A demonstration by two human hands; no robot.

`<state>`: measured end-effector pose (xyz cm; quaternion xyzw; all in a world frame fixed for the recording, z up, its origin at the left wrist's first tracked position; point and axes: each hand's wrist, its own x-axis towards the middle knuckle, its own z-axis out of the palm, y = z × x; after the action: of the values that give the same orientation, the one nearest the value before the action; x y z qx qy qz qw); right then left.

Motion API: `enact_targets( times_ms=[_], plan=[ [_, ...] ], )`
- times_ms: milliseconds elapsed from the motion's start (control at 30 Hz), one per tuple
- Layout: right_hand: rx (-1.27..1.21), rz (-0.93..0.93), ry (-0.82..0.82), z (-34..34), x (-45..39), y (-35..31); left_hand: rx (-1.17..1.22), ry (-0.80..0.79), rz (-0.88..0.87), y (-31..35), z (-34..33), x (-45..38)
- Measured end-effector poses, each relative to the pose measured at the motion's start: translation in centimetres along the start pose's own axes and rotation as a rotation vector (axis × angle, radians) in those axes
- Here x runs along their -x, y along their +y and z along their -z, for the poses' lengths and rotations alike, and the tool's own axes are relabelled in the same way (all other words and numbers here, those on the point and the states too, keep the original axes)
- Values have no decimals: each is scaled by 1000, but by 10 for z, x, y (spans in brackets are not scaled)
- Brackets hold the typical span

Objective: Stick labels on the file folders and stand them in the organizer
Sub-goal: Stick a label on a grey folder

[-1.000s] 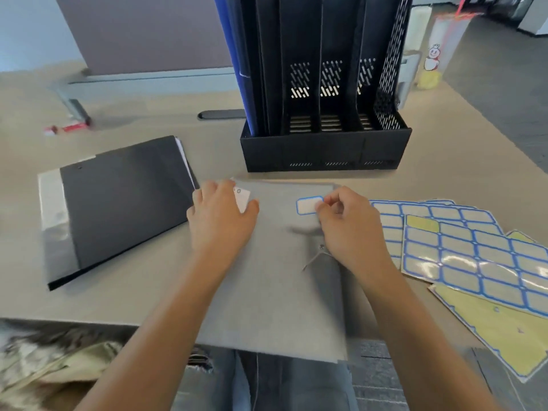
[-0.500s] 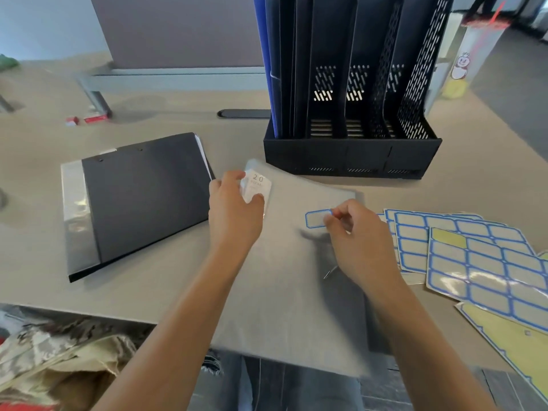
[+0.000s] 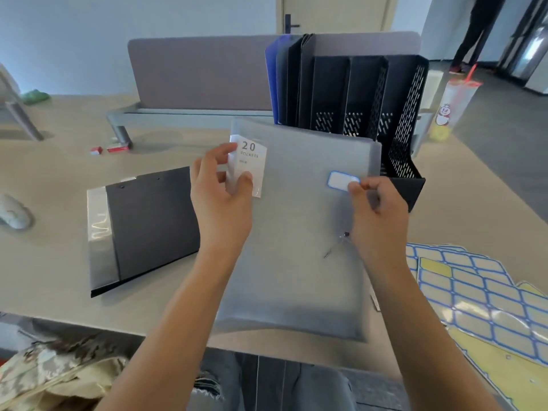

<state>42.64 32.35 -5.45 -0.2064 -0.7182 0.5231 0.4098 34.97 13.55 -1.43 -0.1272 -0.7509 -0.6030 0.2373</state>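
Grey folder (image 3: 299, 247) raised off the worktop (image 3: 59, 247), tilted toward the black organizer (image 3: 385, 114). Left hand (image 3: 221, 197) grasping its upper left corner (thumb over the "20 pockets" tag (image 3: 248, 164)). Right hand (image 3: 378, 212) pinching the blue-bordered label (image 3: 341, 181) against the cover. Label sheets (image 3: 474, 292) lying at right.
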Motion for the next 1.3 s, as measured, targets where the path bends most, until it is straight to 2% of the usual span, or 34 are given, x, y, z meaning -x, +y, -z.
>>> enact_targets(
  times_ms=[200,300,433,500,600,800,1300],
  plan=[
    [-150,188,72,0,-12,-41,61,91,-46,27,8,-15],
    [-167,286,45,-1,-10,-46,-89,172,-249,48,12,-17],
    [-162,345,-13,4,-4,-51,-303,1,-632,81,-3,-25],
    [-163,357,-36,9,-2,-54,-399,-132,-731,95,-16,-31],
    [-174,345,-45,20,-3,-59,-363,-245,-746,106,-27,-36],
    [-146,364,3,42,-16,-74,-343,-248,-760,112,-35,-32],
    [-60,395,-12,50,-26,-78,-214,-386,-624,117,-43,-30]
  ],
)
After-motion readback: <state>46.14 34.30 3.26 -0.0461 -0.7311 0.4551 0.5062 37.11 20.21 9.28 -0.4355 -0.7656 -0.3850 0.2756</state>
